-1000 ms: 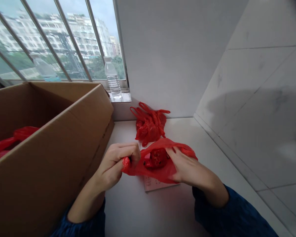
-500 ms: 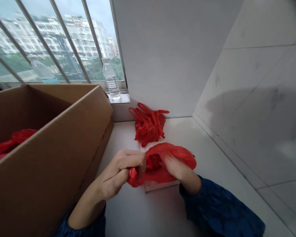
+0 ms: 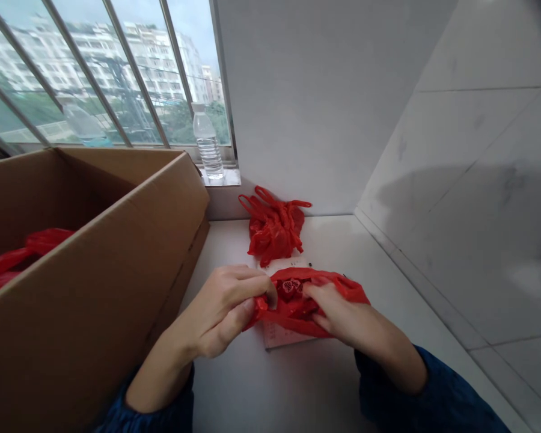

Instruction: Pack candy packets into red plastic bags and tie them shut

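A red plastic bag (image 3: pixel 297 313) lies bunched between both hands over a pale paper sheet (image 3: pixel 279 337) on the white counter (image 3: pixel 270 385). My left hand (image 3: pixel 228 310) pinches the bag's left edge with thumb and fingers closed. My right hand (image 3: pixel 342 316) grips the bag's right side, fingers curled into the plastic. Something dark red with a pattern (image 3: pixel 291 287) shows inside the bag's mouth.
A large open cardboard box (image 3: pixel 117 252) stands at the left with red plastic (image 3: pixel 22 252) inside. A pile of red bags (image 3: pixel 273 228) lies against the back wall. A clear water bottle (image 3: pixel 207 144) stands on the window sill. A tiled wall (image 3: pixel 478 210) closes the right.
Both hands have drawn closer together and the bag is more bunched and flatter than a second ago. My right hand, tucked into the bag half a second ago, now grips its right side.
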`<state>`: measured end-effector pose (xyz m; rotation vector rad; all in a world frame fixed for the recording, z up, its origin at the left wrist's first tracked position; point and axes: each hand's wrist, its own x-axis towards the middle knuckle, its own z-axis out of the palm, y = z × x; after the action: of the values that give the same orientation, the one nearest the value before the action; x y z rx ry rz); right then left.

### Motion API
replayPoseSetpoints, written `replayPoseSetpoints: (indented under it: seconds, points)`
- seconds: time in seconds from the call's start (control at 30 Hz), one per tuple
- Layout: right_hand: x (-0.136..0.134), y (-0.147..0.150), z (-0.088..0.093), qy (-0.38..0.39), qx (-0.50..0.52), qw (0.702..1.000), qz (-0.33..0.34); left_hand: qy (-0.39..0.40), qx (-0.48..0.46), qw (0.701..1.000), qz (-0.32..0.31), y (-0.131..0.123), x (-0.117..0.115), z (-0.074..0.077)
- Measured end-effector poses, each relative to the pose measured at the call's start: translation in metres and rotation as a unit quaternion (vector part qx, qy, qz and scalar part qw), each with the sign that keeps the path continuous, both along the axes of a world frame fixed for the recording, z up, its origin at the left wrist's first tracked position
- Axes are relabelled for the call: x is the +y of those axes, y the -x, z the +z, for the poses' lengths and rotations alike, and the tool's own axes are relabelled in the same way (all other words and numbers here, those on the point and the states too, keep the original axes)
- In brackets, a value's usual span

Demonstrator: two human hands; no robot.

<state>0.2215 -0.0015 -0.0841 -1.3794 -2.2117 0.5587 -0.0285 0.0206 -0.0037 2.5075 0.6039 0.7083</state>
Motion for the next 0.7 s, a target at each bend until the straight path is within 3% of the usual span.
replayPoseSetpoints:
  seconds: [0.13,0.27,0.33,0.4,0.57,0.7]
  points:
    - [-0.004,0.004,0.038,0.016,-0.046,0.999,-0.008,0.005,0.022,1.000,0.014,-0.006,-0.004,0.002]
    - [0.002,0.006,0.056,-0.023,0.051,0.998,-0.010,0.011,0.038,0.988,0.151,-0.012,-0.005,-0.004]
    - [0.006,0.005,0.056,-0.030,0.100,0.994,-0.017,0.001,0.028,0.975,0.220,-0.014,-0.004,-0.009]
    - [0.010,0.003,0.051,-0.026,0.150,0.988,-0.021,-0.005,0.020,0.968,0.252,-0.016,-0.001,-0.013]
    - [0.024,0.001,0.038,0.043,0.259,0.965,0.025,-0.013,0.054,0.960,0.275,-0.017,0.007,-0.019]
    - [0.034,0.002,0.034,0.074,0.306,0.949,0.011,0.001,0.080,0.958,0.277,-0.015,0.012,-0.019]
